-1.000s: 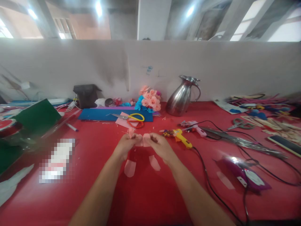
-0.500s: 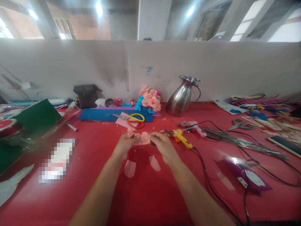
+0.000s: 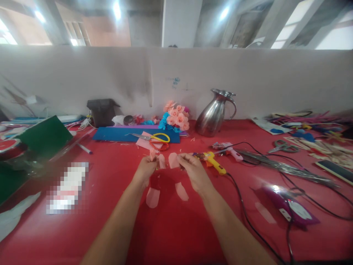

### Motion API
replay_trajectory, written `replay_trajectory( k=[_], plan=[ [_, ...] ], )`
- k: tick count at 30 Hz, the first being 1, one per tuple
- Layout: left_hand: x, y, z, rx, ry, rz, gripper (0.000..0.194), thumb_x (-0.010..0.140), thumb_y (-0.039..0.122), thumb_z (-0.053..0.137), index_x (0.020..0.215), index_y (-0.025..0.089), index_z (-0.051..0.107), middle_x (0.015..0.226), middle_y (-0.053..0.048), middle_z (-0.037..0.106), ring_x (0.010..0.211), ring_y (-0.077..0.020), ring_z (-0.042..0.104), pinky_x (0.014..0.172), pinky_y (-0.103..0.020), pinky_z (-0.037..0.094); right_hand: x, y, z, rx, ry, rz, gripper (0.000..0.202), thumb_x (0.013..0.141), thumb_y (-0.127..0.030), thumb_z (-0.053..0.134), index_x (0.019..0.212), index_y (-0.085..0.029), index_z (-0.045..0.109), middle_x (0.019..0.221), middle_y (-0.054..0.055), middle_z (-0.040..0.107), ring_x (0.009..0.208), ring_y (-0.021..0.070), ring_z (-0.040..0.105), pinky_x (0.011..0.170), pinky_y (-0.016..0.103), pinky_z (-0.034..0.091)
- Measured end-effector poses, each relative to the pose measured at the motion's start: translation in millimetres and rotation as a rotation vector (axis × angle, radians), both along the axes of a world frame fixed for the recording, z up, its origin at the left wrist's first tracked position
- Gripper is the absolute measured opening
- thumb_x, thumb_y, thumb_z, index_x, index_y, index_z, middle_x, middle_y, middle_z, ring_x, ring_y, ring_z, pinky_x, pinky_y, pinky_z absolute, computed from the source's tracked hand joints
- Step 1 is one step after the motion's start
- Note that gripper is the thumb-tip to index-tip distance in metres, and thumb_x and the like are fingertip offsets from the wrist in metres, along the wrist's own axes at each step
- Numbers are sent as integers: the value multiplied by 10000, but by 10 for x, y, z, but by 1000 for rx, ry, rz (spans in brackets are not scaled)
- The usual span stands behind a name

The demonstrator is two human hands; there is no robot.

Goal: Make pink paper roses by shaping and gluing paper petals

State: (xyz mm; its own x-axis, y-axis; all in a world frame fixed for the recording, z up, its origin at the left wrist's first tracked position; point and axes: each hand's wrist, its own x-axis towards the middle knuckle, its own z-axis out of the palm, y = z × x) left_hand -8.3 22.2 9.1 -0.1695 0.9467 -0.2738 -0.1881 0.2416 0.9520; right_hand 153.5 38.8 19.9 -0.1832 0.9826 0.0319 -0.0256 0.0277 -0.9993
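Pinched in my left hand [image 3: 145, 170] is a small pink paper flower bud [image 3: 152, 154], standing up from the fingers. A narrow pink petal [image 3: 162, 161] is at that hand's fingertips; whether it is gripped cannot be made out. My right hand [image 3: 193, 170] has thumb and fingers closed on a rounded pink paper petal [image 3: 173, 161], with a gap between it and the narrow one. Below the hands, a pale pink petal [image 3: 152, 198] and a second pink petal [image 3: 181, 191] lie flat on the red tabletop [image 3: 168, 228].
Yellow-and-red scissors [image 3: 160, 137] lie on blue sheets [image 3: 113, 134] beyond my hands. A yellow glue gun [image 3: 214, 162] with a trailing cord sits right. Behind stand pink paper flowers [image 3: 178, 117] and a steel jug [image 3: 211, 116]. A purple pouch [image 3: 292, 206] lies front right.
The two petals between my hands, close together before, are now apart. My right hand has shifted slightly right with its petal; the narrow petal by my left hand now stands more upright.
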Motion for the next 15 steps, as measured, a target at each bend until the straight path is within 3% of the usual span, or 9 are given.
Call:
replay_trajectory(
  k=[3, 5, 9, 12, 15],
  plan=[
    [-5, -12, -11, -29, 107, -68, 105, 553, 89, 520, 598, 140, 600, 520, 0, 551, 481, -104, 492, 492, -210, 354, 7, 20, -24, -7, 4, -4, 240, 722, -415, 602, 661, -188, 558, 571, -43, 440, 560, 102, 372, 565, 246, 285],
    [-2, -33, 0, -47, 169, -183, 85, 533, 74, 542, 559, 135, 596, 504, 7, 530, 475, -90, 466, 492, -203, 340, 9, 26, -34, -9, 6, -8, 246, 716, -422, 606, 660, -188, 557, 566, -45, 440, 554, 102, 369, 562, 247, 282],
    [14, -77, 68, -61, 118, -381, 106, 496, 84, 631, 588, 134, 622, 565, -9, 569, 505, -86, 465, 465, -191, 293, 10, 23, -38, -8, 6, -6, 265, 708, -436, 609, 640, -186, 553, 565, -43, 445, 549, 101, 365, 563, 249, 291],
    [21, -79, 123, -25, -2, -321, 203, 527, 142, 658, 730, 137, 659, 619, -9, 591, 457, -51, 400, 437, -189, 242, 9, 18, -46, -26, 9, -11, 266, 706, -440, 609, 657, -184, 560, 584, -37, 455, 554, 100, 373, 561, 244, 295],
    [36, -67, 142, 17, -117, -234, 196, 597, 248, 666, 755, 132, 661, 425, 62, 421, 370, -27, 237, 413, -202, 186, -2, 16, -56, -37, -9, -35, 275, 697, -455, 609, 678, -184, 567, 588, -32, 458, 554, 103, 378, 545, 241, 293]
  ],
)
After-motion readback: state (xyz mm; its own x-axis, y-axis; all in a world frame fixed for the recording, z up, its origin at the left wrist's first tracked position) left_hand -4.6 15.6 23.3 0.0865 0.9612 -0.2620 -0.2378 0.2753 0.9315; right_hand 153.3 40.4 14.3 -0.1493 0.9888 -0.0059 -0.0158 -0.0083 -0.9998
